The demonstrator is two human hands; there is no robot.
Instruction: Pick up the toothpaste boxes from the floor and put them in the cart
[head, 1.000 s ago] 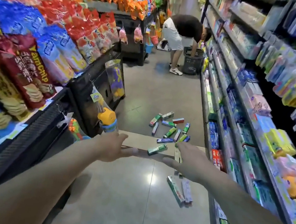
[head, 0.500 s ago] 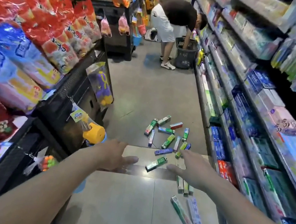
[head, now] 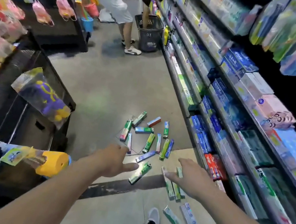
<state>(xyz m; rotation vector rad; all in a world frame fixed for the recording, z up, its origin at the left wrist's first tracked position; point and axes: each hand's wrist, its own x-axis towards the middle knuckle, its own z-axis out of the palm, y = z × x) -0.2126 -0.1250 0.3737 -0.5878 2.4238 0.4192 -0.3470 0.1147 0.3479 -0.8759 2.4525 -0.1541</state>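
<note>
Aisle floor (head: 108,90): we see the toothpaste boxes (head: 148,141) scattered on it ahead of us, beside the shelves (head: 219,123) on our right; no cart shows that we can tell.
Left hand (head: 110,161): fingers straight and apart, holding nothing, thumb tip just beside the green box (head: 139,172).
Right hand (head: 189,176): fingers spread, empty, over the boxes by the shelf foot (head: 171,188).
Green box: it lies between our hands, long axis running away from us and tilted right; we judge the left hand nearer.
</note>
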